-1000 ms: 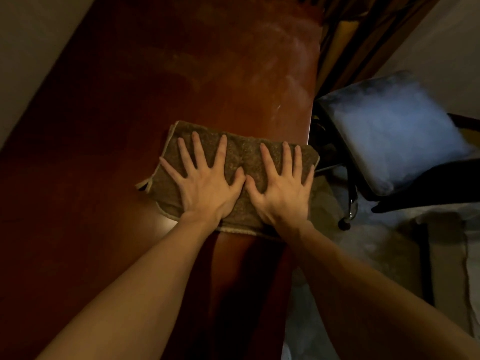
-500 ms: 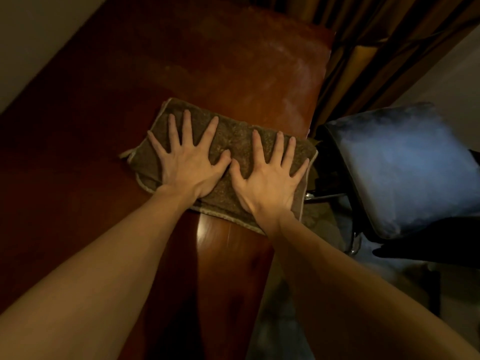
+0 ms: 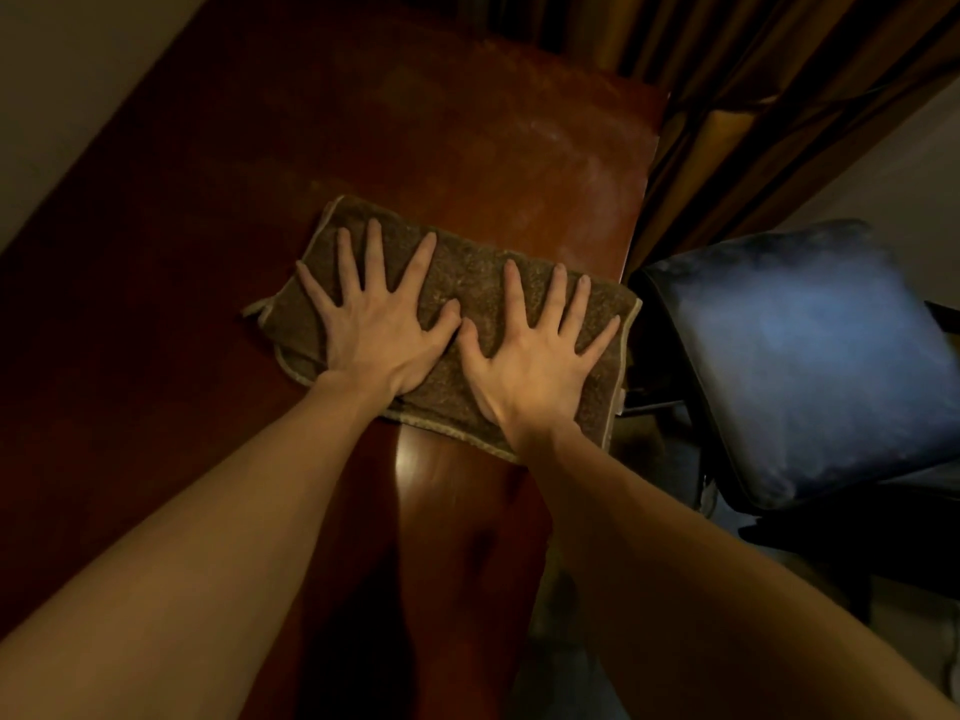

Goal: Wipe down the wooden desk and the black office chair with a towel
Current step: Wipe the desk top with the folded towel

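The towel [image 3: 470,283] is folded into a rectangle and lies flat on the bench [image 3: 467,148], right under both palms. Its right end sits at the bench's right edge, just past the right little finger.

This looks like the desk-wiping step, somewhere in the middle of it. The wood beyond the fingertips has a pale, dusty haze, while the strip on the wrist side shows a clean shine. So the next move is probably a firm push away from the body with even pressure from both palms, keeping the towel flat so it doesn't bunch up or slide off that right edge.

The left hand [image 3: 374,330] and right hand [image 3: 535,366] lie side by side, palms down, with the thumbs nearly touching in the middle. The fingers [image 3: 373,252] are straight and splayed wide. They press on the cloth and aren't curled round it, so nothing is gripped. Both forearms reach out long and low from the bottom of the view.

The chair [image 3: 795,356] is off to the right of the right fingers, beside the bench and lower down. Its seat has a pale sheen, and by the look of it the chair hasn't been wiped yet. A curtain [image 3: 727,96] hangs beyond the fingertips, at the bench's far right corner.
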`<state>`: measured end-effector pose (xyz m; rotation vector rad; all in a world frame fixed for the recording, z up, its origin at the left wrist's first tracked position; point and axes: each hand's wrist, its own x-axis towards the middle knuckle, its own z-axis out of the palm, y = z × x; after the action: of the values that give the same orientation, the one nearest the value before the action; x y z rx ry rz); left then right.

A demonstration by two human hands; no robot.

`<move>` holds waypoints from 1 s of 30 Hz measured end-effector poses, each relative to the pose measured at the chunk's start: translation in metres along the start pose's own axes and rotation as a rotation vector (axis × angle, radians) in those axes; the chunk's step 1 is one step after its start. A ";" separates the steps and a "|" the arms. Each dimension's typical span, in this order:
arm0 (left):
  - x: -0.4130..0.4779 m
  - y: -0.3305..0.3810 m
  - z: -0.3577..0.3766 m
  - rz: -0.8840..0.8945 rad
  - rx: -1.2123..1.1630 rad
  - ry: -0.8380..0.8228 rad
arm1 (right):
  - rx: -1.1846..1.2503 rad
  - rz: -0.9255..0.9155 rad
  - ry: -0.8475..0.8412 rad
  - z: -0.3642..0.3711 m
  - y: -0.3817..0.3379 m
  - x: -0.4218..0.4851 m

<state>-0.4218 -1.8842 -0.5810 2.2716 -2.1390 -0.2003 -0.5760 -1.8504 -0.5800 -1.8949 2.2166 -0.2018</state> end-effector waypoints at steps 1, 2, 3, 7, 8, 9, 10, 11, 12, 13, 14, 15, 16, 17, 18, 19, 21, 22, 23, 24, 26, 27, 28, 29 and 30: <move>0.005 0.001 -0.001 0.000 0.001 -0.001 | 0.002 0.003 0.001 -0.001 -0.001 0.005; 0.009 0.002 -0.001 0.002 0.000 -0.004 | 0.001 0.006 -0.001 -0.001 -0.001 0.009; 0.013 0.004 -0.002 0.004 0.000 -0.007 | -0.002 0.008 -0.002 -0.002 -0.001 0.014; 0.025 0.006 -0.002 -0.004 0.008 -0.005 | 0.003 -0.004 -0.009 -0.002 -0.001 0.027; 0.029 0.007 -0.003 -0.008 0.014 -0.006 | 0.001 -0.008 -0.008 -0.003 -0.001 0.032; 0.033 0.009 -0.004 -0.012 0.018 -0.006 | 0.003 -0.013 -0.002 -0.003 -0.001 0.037; 0.036 0.010 -0.005 -0.017 0.016 -0.008 | 0.009 -0.018 0.003 -0.004 -0.001 0.041; 0.039 0.011 -0.005 -0.022 0.016 -0.009 | 0.013 -0.026 0.006 -0.004 -0.001 0.045; 0.043 0.013 -0.006 -0.030 0.022 -0.013 | 0.012 -0.036 0.007 -0.004 -0.001 0.050; 0.045 0.013 -0.006 -0.037 0.028 -0.016 | 0.009 -0.041 0.005 -0.004 -0.001 0.053; 0.047 0.013 -0.008 -0.040 0.035 -0.020 | 0.008 -0.046 -0.004 -0.004 -0.001 0.055; 0.047 0.013 -0.009 -0.046 0.039 -0.021 | 0.008 -0.052 -0.016 -0.005 0.000 0.056; 0.047 0.013 -0.008 -0.055 0.043 -0.015 | 0.008 -0.066 -0.022 -0.006 0.000 0.058; 0.046 0.014 -0.008 -0.061 0.050 -0.016 | 0.006 -0.075 -0.027 -0.006 0.001 0.058; 0.045 0.014 -0.008 -0.064 0.053 -0.023 | 0.006 -0.078 -0.032 -0.006 0.001 0.057; 0.043 0.014 -0.008 -0.070 0.053 -0.029 | 0.006 -0.086 -0.035 -0.006 0.002 0.056; 0.039 0.014 -0.009 -0.097 0.047 -0.035 | -0.002 -0.110 -0.030 -0.005 0.004 0.053; 0.036 0.014 -0.010 -0.113 0.041 -0.036 | -0.005 -0.123 -0.033 -0.005 0.005 0.051; 0.032 0.015 -0.010 -0.126 0.034 -0.036 | -0.010 -0.140 -0.040 -0.005 0.007 0.051; 0.027 0.016 -0.010 -0.138 0.029 -0.038 | -0.016 -0.160 -0.045 -0.005 0.009 0.051; 0.008 0.016 -0.008 -0.166 0.014 -0.044 | -0.038 -0.228 -0.052 -0.006 0.015 0.046; -0.006 0.016 -0.007 -0.183 0.004 -0.045 | -0.054 -0.268 -0.061 -0.006 0.017 0.041; -0.020 0.014 -0.006 -0.196 -0.005 -0.044 | -0.065 -0.306 -0.067 -0.007 0.019 0.034; -0.035 0.012 -0.005 -0.206 -0.012 -0.044 | -0.071 -0.337 -0.070 -0.007 0.019 0.026; -0.052 0.010 -0.005 -0.214 -0.019 -0.045 | -0.078 -0.362 -0.074 -0.008 0.019 0.014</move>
<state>-0.4338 -1.8333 -0.5712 2.5057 -1.9005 -0.2760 -0.5985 -1.8618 -0.5778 -2.2950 1.8439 -0.1010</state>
